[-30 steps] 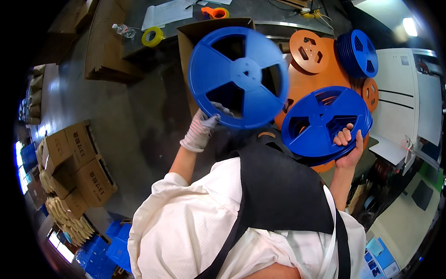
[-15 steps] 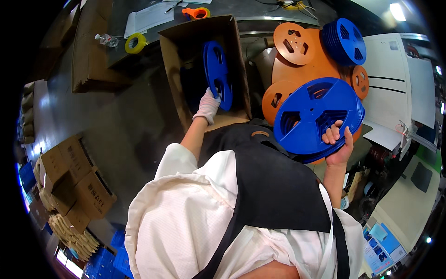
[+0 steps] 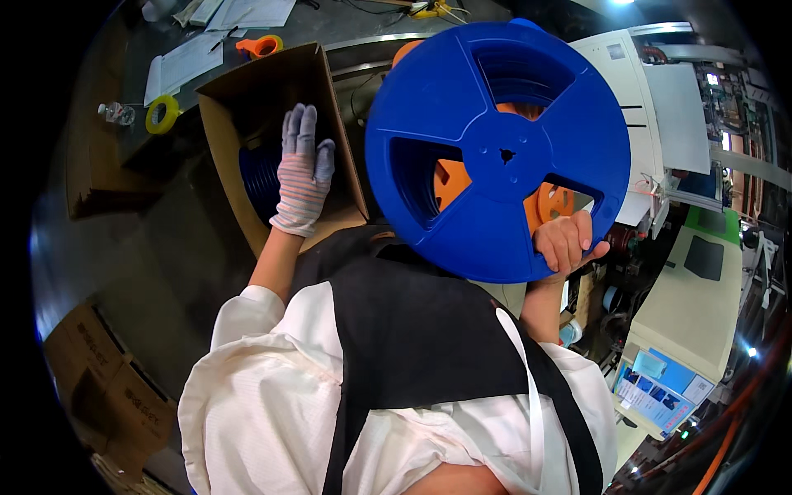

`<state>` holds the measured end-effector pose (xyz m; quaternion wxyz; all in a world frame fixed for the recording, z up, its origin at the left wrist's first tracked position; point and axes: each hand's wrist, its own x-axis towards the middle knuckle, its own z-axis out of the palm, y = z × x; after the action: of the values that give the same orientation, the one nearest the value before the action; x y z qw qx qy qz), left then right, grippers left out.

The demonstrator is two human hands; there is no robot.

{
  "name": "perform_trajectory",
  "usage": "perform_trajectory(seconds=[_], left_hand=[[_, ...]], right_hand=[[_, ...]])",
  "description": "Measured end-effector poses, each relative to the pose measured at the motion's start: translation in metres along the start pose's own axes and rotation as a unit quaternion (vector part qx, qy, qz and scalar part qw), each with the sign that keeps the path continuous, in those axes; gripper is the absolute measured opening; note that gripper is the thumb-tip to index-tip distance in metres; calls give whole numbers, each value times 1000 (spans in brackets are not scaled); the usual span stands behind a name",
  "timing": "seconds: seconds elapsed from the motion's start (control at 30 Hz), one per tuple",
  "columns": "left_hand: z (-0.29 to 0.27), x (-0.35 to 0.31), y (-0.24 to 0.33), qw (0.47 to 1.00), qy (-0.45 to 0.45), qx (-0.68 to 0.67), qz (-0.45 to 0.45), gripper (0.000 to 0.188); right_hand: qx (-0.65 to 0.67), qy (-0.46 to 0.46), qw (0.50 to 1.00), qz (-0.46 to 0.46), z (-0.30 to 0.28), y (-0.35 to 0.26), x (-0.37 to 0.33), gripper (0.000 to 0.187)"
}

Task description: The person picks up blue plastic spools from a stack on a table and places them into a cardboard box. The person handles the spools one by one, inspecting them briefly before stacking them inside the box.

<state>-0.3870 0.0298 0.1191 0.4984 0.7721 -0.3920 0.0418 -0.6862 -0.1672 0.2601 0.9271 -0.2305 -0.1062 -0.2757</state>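
Note:
A stack of large blue plastic reels (image 3: pixel 503 157) is raised close before me on the right. My bare right hand (image 3: pixel 565 245) grips its lower right rim, fingers hooked through a cutout. Over the open cardboard box (image 3: pixel 351 157) is my left hand (image 3: pixel 301 177), in a striped glove with grey fingers. Its fingers point up, stretched out, and nothing is in them. Inside the box, beside the left wrist, more blue reels (image 3: pixel 260 181) stand on edge. How many the right hand holds cannot be made out.
Behind the raised reels show orange reels (image 3: pixel 551 202). A yellow tape roll (image 3: pixel 162 115), an orange tape dispenser (image 3: pixel 261 47), papers (image 3: pixel 186 68) and a clear bottle (image 3: pixel 116 114) lie left of and beyond the box. Flat cartons (image 3: pixel 99 157) stand far left; a pale machine (image 3: pixel 685 289) is at right.
My left hand has let go of the blue reel in the box and lifted, fingers straightened. The right hand has raised its reels closer and turned their face toward me. The view has shifted right.

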Motion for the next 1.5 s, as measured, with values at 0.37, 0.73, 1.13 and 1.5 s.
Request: perform_trajectory(seconds=[0.37, 0.73, 1.13, 1.5], left_hand=[[12, 42, 186, 953, -182, -103, 217, 69], [-6, -20, 36, 940, -277, 43, 192, 61], [-24, -41, 42, 908, -345, -56, 233, 51], [-80, -83, 32, 620, -111, -638, -443, 37]], right_hand=[[57, -67, 989, 121, 13, 36, 11, 36], [25, 79, 994, 66, 11, 24, 5, 36], [-176, 265, 942, 108, 33, 30, 57, 47], [-264, 354, 885, 148, -9, 6, 30, 40]])
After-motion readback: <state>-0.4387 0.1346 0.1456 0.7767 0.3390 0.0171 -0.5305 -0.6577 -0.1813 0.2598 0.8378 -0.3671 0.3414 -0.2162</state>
